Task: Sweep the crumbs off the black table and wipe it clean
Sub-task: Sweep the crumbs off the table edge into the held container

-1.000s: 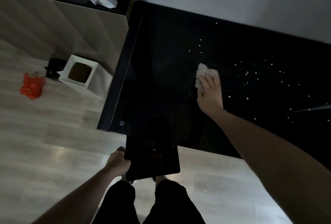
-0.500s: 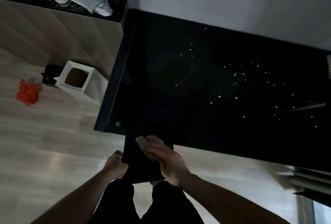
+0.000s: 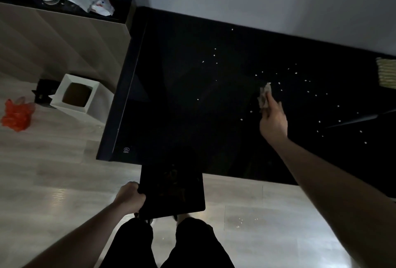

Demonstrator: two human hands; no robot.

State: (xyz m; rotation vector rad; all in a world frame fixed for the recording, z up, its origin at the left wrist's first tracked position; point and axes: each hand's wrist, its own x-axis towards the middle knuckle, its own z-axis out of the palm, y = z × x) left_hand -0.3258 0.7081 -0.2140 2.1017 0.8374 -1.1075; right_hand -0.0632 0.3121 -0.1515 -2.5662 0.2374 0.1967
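Back out from the tray (image 3: 171,190), the right hand (image 3: 273,121) pinches a crumpled cloth (image 3: 264,96) among the crumbs (image 3: 308,91) on the tabletop (image 3: 182,107) — ready to drag them toward the tray, gripped at that edge by left-hand fingers (image 3: 129,198).

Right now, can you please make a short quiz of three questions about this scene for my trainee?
1. True or false: the left hand grips the black tray below the table's near edge.
2. What does the right hand hold? A) sponge B) crumpled cloth C) brush
3. Fill in: some crumbs lie on the black table, and a few on the ____.

Key: 1 true; 2 B; 3 floor.
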